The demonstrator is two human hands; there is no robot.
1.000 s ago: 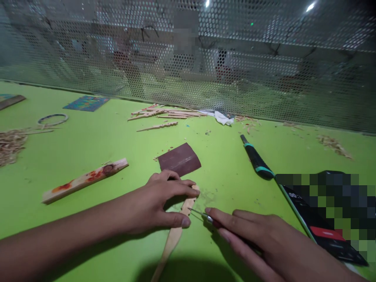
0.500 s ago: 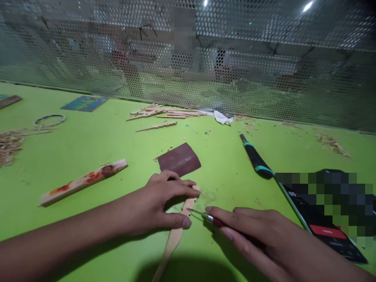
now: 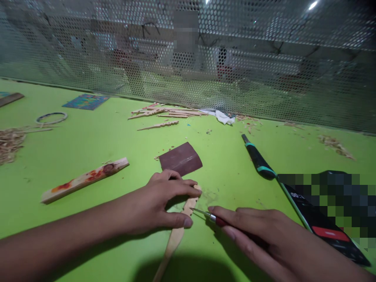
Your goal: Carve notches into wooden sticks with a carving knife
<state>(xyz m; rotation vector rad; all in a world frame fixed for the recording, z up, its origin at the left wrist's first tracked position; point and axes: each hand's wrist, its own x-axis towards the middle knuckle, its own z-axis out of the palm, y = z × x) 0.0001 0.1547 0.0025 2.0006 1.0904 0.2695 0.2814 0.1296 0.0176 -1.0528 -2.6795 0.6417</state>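
Observation:
My left hand (image 3: 167,199) presses a pale carved wooden stick (image 3: 176,236) against the green table, thumb on one part and fingertips near its upper end. Small dark marks dot the stick's broad upper part, and its narrow tail runs toward me. In my right hand (image 3: 258,231) is an awl (image 3: 212,217) with a red handle, metal collar and thin pointed shaft. The awl's tip meets the stick's right edge, between my left thumb and fingers. Just beyond my left hand lies a brown sheet of sandpaper (image 3: 181,158).
A wood strip with orange-red stains (image 3: 85,181) lies left. A black-and-teal utility knife (image 3: 258,158) and a phone (image 3: 323,225) lie right. Carved sticks (image 3: 167,112), a crumpled tissue (image 3: 225,117), a tape ring (image 3: 51,118) and shavings (image 3: 10,145) sit before a perforated metal screen (image 3: 164,74).
The view has shifted very slightly. Both hands keep nearly the same pose, and the awl's tip stays at the stick's edge with hardly any movement.

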